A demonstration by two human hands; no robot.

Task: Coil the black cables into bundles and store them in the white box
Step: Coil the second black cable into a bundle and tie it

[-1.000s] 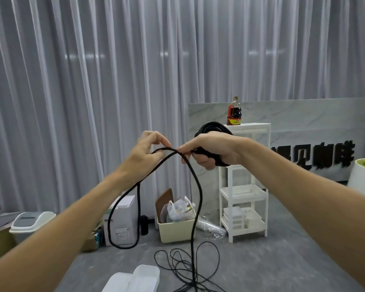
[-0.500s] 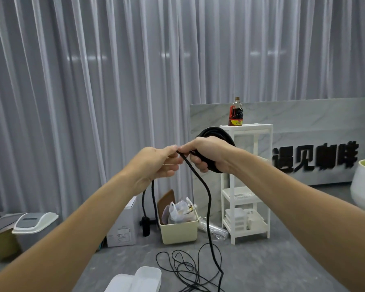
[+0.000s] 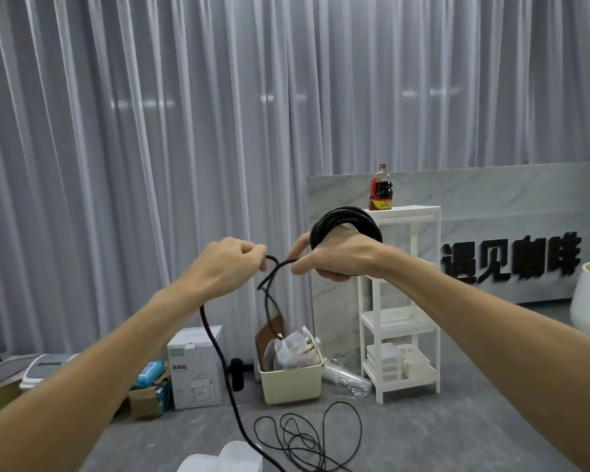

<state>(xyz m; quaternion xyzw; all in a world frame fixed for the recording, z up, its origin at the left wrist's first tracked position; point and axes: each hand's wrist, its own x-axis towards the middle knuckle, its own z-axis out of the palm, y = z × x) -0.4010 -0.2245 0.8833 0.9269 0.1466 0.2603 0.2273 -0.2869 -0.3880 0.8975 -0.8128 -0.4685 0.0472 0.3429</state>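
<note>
A white three-tier rack [image 3: 399, 321] is set before grey curtains [image 3: 150, 131]. A dark sauce bottle [image 3: 380, 189] is stood on its top. Left of the rack, a cream bin [image 3: 292, 383] is placed, a white carton [image 3: 195, 367] further left.

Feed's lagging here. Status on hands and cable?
Right hand grips the coil. Left hand pinches the free cable beside it. Thin cable loose on the floor; white box at bottom edge. Nothing in the way.
</note>
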